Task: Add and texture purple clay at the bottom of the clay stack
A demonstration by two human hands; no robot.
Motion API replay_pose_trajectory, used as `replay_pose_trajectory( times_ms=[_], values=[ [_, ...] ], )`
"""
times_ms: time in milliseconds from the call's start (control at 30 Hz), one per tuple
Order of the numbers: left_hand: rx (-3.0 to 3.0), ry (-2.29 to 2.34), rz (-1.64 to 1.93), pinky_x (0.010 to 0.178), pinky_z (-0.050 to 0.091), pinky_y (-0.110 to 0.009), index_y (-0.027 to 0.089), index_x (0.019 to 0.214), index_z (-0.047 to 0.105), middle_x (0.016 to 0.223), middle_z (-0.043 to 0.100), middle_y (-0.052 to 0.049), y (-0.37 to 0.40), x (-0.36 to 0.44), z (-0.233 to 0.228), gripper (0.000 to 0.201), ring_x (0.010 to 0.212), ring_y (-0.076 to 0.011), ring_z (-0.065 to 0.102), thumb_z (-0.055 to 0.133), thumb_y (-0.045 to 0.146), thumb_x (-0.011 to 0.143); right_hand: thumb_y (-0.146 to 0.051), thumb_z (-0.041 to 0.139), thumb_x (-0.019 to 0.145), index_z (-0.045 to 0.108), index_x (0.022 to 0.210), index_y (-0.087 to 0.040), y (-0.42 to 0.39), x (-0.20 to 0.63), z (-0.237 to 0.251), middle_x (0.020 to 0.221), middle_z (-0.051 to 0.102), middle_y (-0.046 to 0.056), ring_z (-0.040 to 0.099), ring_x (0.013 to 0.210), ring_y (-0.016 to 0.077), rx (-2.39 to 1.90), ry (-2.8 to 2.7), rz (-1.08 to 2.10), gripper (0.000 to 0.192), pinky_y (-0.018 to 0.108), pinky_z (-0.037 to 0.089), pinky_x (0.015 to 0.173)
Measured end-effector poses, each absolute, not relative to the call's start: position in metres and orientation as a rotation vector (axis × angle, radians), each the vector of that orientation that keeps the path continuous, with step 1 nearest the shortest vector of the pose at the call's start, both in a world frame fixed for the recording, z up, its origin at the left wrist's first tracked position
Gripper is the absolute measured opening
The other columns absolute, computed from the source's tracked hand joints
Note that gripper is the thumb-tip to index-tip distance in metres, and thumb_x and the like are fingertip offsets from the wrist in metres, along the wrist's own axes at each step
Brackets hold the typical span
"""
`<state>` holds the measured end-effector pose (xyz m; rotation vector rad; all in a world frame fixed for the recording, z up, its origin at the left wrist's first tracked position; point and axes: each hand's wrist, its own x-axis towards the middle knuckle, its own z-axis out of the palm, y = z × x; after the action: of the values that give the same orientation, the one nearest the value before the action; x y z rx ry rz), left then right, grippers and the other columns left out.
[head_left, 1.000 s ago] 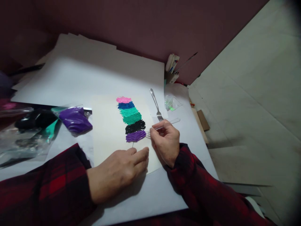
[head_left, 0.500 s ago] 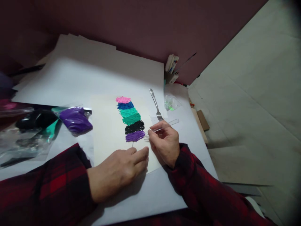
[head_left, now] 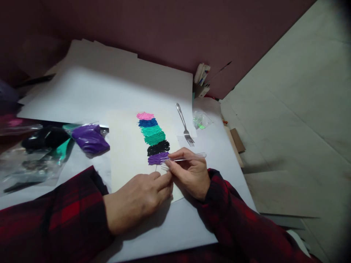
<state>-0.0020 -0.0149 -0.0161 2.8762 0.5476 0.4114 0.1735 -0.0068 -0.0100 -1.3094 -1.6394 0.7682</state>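
My right hand (head_left: 189, 173) is closed on a clear plastic fork (head_left: 192, 157), whose tines lie at the lower right of the purple clay band (head_left: 158, 159). My left hand (head_left: 138, 201) rests just below that band, fingers pinched around a thin pale stick (head_left: 156, 168) of which only the tip shows. The textured purple strip ends a column of clay bands on a cream sheet (head_left: 126, 153). Above it run a black band (head_left: 158, 148), green shades (head_left: 154, 136), a blue band (head_left: 147, 122) and a pink band (head_left: 145, 115).
A metal fork (head_left: 185, 124) lies right of the sheet, near a small clear bag (head_left: 202, 119) with green bits. Bagged purple clay (head_left: 90, 139) and black clay (head_left: 45, 138) sit at left. Large white sheets (head_left: 109, 78) cover the back, by a maroon wall (head_left: 164, 33).
My right hand has shifted a little left and down, bringing the plastic fork's tines to the purple band and turning its handle flatter. My left hand has hardly moved.
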Motion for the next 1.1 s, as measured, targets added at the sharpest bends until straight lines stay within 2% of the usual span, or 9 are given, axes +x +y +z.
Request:
replay_pose_trajectory(
  times_ms=[200,300,567,767,1100],
  values=[
    [2.809,0.567,0.648,0.054,0.048,-0.031,0.009,0.076,0.059,0.079,0.058,-0.008,-0.016,0.000,-0.016,0.022,0.063,-0.0166,0.052,0.045,0.010,0.093,-0.024,0.067,0.079,0.065,0.081,-0.016,-0.007,0.174,-0.011,0.072,0.066,0.002,0.058,0.054,0.0106,-1.322,-1.696,0.744,0.008,0.022,0.045,0.047],
    [2.806,0.575,0.709,0.049,0.044,-0.030,0.010,0.073,0.058,0.075,0.056,-0.007,-0.016,0.000,-0.015,0.022,0.059,-0.0160,0.049,0.047,0.008,0.091,-0.023,0.067,0.079,0.065,0.081,-0.016,-0.007,0.174,-0.011,0.070,0.066,0.002,0.059,0.055,0.0111,-1.306,-1.721,0.735,0.007,0.023,0.046,0.049],
    [2.849,0.589,0.651,0.051,0.042,-0.031,0.011,0.075,0.057,0.079,0.055,-0.006,-0.018,-0.002,-0.022,0.013,0.062,-0.0169,0.048,0.053,0.004,0.086,-0.016,0.065,0.081,0.065,0.079,-0.014,-0.008,0.174,-0.007,0.071,0.064,0.002,0.060,0.064,0.0113,-1.170,-1.880,0.544,0.003,0.024,0.048,0.059],
    [2.851,0.597,0.628,0.052,0.042,-0.032,0.011,0.078,0.057,0.080,0.055,-0.006,-0.019,-0.003,-0.022,0.011,0.063,-0.0171,0.048,0.054,0.004,0.086,-0.018,0.056,0.089,0.063,0.078,-0.014,-0.008,0.178,-0.003,0.070,0.061,0.002,0.056,0.064,0.0112,-1.096,-2.033,0.572,0.013,0.024,0.046,0.059],
    [2.846,0.591,0.614,0.052,0.042,-0.031,0.011,0.075,0.057,0.080,0.056,-0.007,-0.018,-0.002,-0.021,0.015,0.063,-0.0173,0.048,0.052,0.003,0.087,-0.018,0.049,0.092,0.059,0.079,-0.014,-0.006,0.182,0.000,0.070,0.056,0.002,0.052,0.065,0.0119,-1.111,-2.152,0.601,0.017,0.025,0.043,0.061]
  ],
)
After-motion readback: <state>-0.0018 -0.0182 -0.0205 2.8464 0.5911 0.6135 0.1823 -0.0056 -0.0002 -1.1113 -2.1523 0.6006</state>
